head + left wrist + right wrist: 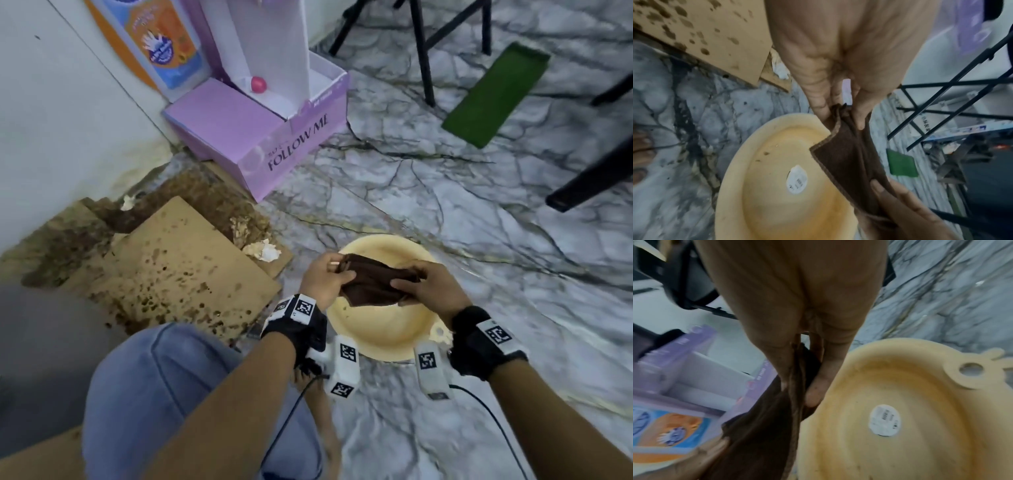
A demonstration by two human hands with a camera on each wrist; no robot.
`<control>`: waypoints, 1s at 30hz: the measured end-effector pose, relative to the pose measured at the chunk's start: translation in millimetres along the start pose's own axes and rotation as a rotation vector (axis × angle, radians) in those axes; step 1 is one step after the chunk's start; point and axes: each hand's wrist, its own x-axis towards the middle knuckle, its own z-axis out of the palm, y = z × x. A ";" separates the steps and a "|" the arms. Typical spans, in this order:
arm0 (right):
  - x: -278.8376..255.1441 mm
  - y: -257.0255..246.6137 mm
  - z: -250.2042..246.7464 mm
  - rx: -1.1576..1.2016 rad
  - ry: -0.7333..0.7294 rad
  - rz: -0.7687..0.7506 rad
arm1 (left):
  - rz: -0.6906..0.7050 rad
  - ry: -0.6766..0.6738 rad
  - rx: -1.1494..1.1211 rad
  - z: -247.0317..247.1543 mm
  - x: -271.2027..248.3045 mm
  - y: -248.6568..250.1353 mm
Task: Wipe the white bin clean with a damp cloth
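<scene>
We hold the brown cloth (371, 282) stretched between both hands above the pale cream basin (383, 329), which sits on the marble-patterned floor (479, 240). Our left hand (323, 279) pinches one end between thumb and fingers; our right hand (426, 287) grips the other end. A white sticker (797, 179) lies inside the basin.

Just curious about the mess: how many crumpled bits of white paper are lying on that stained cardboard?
2. One white paper wad lies at the cardboard's right edge, near the basin. A smaller one sits by the wall. More may be hidden.
</scene>
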 end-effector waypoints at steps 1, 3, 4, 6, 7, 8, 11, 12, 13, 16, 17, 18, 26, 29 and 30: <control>9.1 13.2 -0.7 -0.003 0.038 0.020 | -0.020 -0.010 0.030 7.6 9.1 -9.0; 26.2 36.6 -0.4 -0.039 0.111 0.046 | -0.062 -0.035 0.056 19.9 27.2 -26.8; 35.0 46.8 0.2 -0.072 0.140 0.058 | -0.073 -0.046 0.070 25.1 35.3 -33.0; 48.8 62.6 2.6 -0.142 0.188 0.099 | -0.092 -0.063 0.101 34.2 50.4 -42.2; 54.0 67.4 3.8 -0.163 0.213 0.123 | -0.092 -0.067 0.109 38.0 55.4 -43.0; 59.3 72.2 4.7 -0.180 0.240 0.147 | -0.085 -0.076 0.115 41.6 62.0 -46.1; 69.9 84.1 7.4 -0.221 0.301 0.224 | -0.079 -0.158 0.226 51.2 75.7 -54.2; 73.6 89.1 8.6 -0.223 0.315 0.245 | -0.085 -0.191 0.242 54.0 80.9 -58.9; 76.6 93.3 10.3 -0.226 0.323 0.269 | -0.103 -0.218 0.249 56.1 84.6 -63.1; 84.9 108.5 14.3 -0.215 0.271 0.303 | -0.174 -0.276 0.228 63.9 92.8 -75.8; 85.6 110.9 16.1 -0.205 0.228 0.310 | -0.192 -0.299 0.210 65.7 93.7 -78.4; 86.9 114.9 17.9 -0.204 0.186 0.316 | -0.212 -0.323 0.186 67.4 95.6 -82.0; 86.0 122.0 22.7 -0.295 0.097 0.378 | -0.275 -0.259 0.072 59.1 100.4 -96.3; 83.4 111.9 18.2 -0.273 0.136 0.371 | -0.244 -0.201 0.067 53.3 99.2 -83.7; 82.1 107.6 17.7 -0.261 0.154 0.377 | -0.247 -0.184 0.059 50.2 96.7 -79.3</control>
